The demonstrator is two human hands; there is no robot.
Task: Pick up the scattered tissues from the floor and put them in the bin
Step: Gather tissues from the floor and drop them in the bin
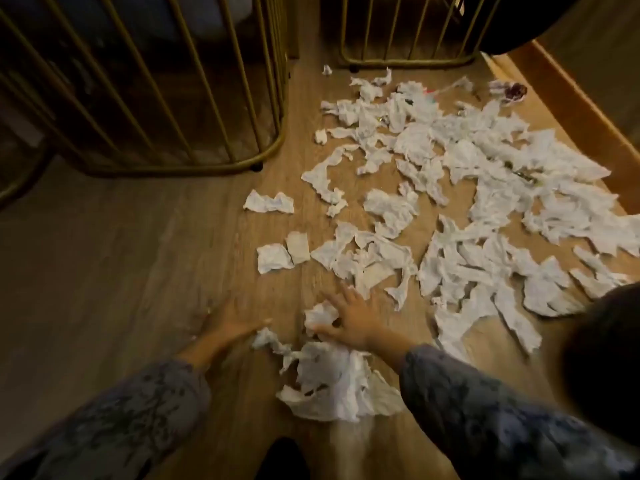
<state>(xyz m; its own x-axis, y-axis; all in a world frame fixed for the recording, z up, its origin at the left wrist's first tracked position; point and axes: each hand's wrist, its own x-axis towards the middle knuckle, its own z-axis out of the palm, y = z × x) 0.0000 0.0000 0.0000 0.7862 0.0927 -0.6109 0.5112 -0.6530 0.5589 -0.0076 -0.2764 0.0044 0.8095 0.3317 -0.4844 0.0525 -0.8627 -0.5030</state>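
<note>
White tissues (467, 188) are lying scattered across the wooden floor (121, 254), thickest toward its right edge. The right hand (349, 318), fingers spread, is pressing one crumpled piece; the left hand (230, 322) is hovering open. Risk: thin paper tearing, scraps escaping. No bin visible.

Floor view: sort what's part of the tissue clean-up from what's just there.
Job:
scattered tissues
gathered tissue pile
crumpled tissue under the right hand
left hand, open on the floor

Just there:
gold wire frames
dark red scrap
wooden skirting
No bin in view.
</note>
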